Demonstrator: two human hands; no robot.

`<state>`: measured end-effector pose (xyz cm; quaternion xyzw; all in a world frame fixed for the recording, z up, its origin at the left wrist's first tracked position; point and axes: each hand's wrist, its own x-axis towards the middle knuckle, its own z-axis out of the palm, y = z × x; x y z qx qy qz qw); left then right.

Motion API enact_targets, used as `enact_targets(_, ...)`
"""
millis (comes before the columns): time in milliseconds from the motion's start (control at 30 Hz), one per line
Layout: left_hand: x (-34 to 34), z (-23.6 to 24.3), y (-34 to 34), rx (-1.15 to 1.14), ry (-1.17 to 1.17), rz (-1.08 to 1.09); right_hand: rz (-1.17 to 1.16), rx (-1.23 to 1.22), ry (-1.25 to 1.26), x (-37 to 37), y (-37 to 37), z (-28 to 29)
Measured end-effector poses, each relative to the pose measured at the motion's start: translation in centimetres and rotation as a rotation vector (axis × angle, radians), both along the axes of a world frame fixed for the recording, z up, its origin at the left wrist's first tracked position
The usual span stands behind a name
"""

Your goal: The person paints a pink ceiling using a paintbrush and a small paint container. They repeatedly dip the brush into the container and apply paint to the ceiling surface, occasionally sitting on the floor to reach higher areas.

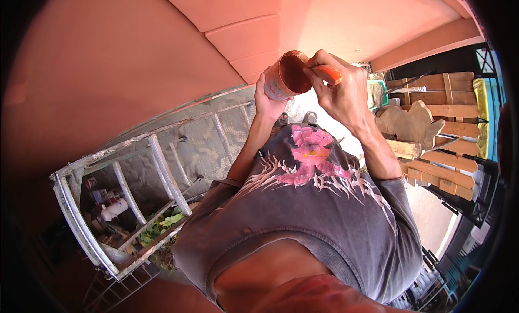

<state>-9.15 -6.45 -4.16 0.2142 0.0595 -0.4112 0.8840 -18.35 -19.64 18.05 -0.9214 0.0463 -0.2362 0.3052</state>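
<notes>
You are holding a reddish container (pixel 277 85) out in front of your chest, and an orange-handled tool (pixel 328 73) at its mouth.
Your left hand (pixel 264 103) is wrapping around the container's side, while your right hand (pixel 341 91) is pinching the tool beside the rim; its far end is not clearly showing. Beyond them, a salmon-coloured wall (pixel 135 59) is rising, a paint-marked ladder (pixel 163 167) is lying to your left, and wooden slats (pixel 440 172) are sitting to your right.
</notes>
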Motion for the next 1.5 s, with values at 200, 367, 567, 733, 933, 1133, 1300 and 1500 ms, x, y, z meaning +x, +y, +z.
enact_targets(200, -0.1, -0.5, 0.1, -0.034, -0.005, -0.025, -0.06, 0.724, 0.008, 0.3, -1.4, -3.2)
enact_targets(367, 0.9, -0.4, -0.3, -0.042, 0.061, -0.108, -0.096, 1.291, -0.162, -0.4, -4.7, -6.5)
enact_targets(567, 1.8, 0.8, -0.8, -0.255, 0.167, -0.17, -0.009, 1.898, -0.468, -0.9, -9.6, -11.6)
enact_targets(733, 2.8, 1.0, -1.7, -0.299, 0.15, -0.193, 0.0, 2.161, -0.555, 0.6, -13.4, -14.1)
enact_targets(933, 2.3, 2.3, -2.6, -0.295, 0.153, -0.197, 0.267, 2.243, -0.732, 4.3, -17.4, -16.8)
enact_targets(1133, 1.4, 1.9, -2.9, -0.237, 0.145, -0.179, 0.247, 2.059, -0.771, 8.6, -20.3, -19.8)
enact_targets(1300, 1.0, 1.2, -1.8, -0.192, 0.188, -0.123, 0.403, 1.883, -0.836, 12.9, -20.5, -19.6)
enact_targets(1500, 2.0, 0.1, 0.4, -0.117, 0.208, -0.138, 0.443, 1.436, -1.087, 17.7, -21.6, -18.3)
